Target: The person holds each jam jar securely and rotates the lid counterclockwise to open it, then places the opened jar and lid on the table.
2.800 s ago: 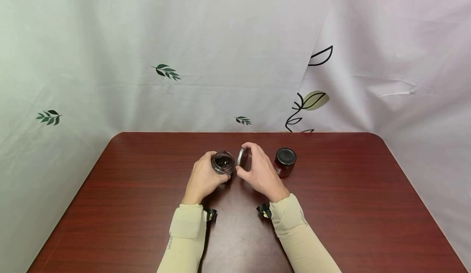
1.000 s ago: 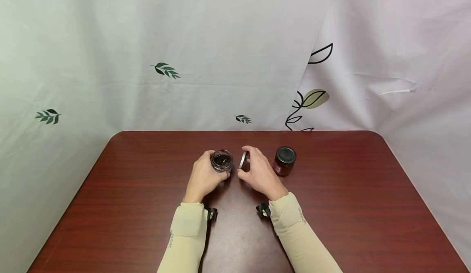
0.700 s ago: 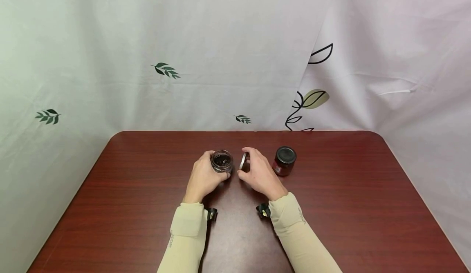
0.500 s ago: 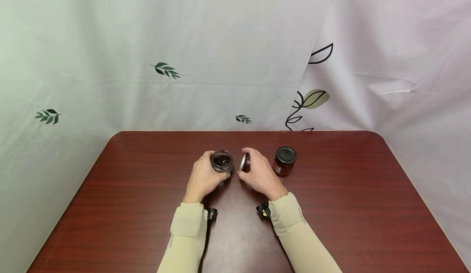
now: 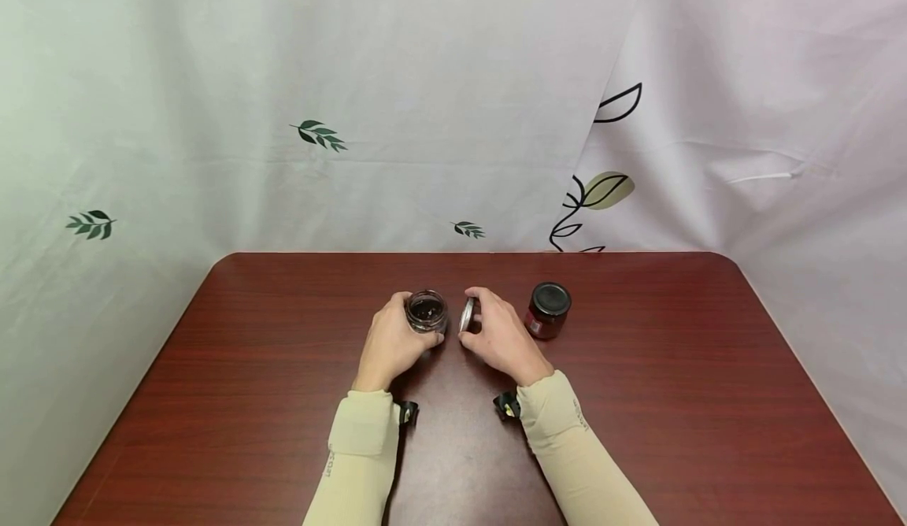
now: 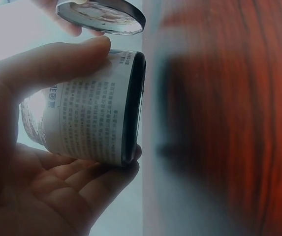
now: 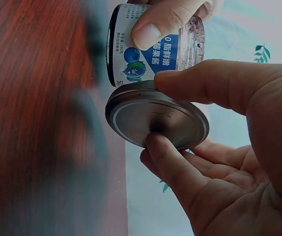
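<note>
My left hand grips an uncapped glass jam jar with dark contents and its mouth facing up. In the left wrist view the thumb and fingers wrap the jar's printed white label, and the jar's base appears just above the table. Blueberries are pictured on the jar in the right wrist view. Between thumb and fingers, my right hand holds a silver round lid on edge, a small gap to the right of the jar. The lid's inner side carries whitish smears.
A second jar, with a black lid on, stands on the reddish-brown table just right of my right hand. Pale curtains with leaf prints hang behind the table's far edge.
My right hand has come slightly nearer with the lid, whose tilt has changed a little. The left hand and the jar have barely moved.
</note>
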Motion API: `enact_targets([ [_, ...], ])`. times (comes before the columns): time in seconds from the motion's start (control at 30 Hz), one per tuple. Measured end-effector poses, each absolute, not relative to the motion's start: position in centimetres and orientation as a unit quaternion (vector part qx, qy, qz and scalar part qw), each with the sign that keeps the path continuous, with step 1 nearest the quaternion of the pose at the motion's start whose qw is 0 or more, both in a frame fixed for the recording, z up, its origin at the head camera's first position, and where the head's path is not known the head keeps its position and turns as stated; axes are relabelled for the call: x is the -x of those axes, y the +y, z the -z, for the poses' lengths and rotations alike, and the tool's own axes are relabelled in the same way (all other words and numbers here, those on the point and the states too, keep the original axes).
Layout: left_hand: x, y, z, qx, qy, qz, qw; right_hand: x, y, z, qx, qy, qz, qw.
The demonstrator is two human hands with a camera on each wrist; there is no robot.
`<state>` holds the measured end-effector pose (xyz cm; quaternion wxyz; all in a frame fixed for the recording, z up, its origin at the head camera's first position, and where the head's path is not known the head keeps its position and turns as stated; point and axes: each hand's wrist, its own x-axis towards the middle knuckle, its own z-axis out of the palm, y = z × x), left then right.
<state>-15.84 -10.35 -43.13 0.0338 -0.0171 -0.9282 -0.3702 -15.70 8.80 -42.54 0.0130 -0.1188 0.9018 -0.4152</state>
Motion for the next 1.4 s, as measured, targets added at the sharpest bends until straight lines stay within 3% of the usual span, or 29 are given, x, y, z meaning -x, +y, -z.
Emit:
enact_targets([
  [1.4,15.96,-10.34,43.46,0.008,-0.93,0.366,0.022,15.79,9.23,42.76,0.119,0.926,0.358,0.029],
])
